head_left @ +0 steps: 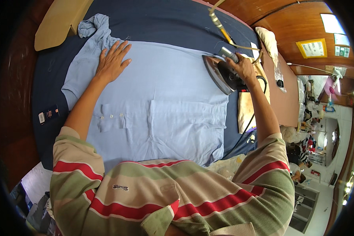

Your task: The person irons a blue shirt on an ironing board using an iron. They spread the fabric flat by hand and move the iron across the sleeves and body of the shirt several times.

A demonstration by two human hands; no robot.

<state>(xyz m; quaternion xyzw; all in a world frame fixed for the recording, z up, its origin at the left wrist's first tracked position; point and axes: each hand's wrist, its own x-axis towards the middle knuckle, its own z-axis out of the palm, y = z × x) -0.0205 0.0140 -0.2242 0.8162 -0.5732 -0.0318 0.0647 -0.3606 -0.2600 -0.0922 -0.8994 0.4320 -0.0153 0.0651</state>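
Note:
A light blue shirt (173, 78) lies spread over a dark blue cloth-covered table, its button strip and seams running across the nearer part. One sleeve is bunched up at the far left. My left hand (113, 63) rests flat on the shirt near that sleeve, fingers spread. At the shirt's right edge my right hand (244, 70) grips the handle of a steam iron (224, 74). The iron's soleplate edge is on the cloth, its body partly hidden by my hand. A hose (223, 31) comes down to the iron from above, and a black cord trails from it toward me.
An open cardboard box (61, 23) stands at the far left. A small dark tag (49, 115) lies on the dark cloth (153, 23) left of the shirt. Right of the iron is a scorched beige pad (246, 108). Wooden panels and a cluttered room with another person lie further right.

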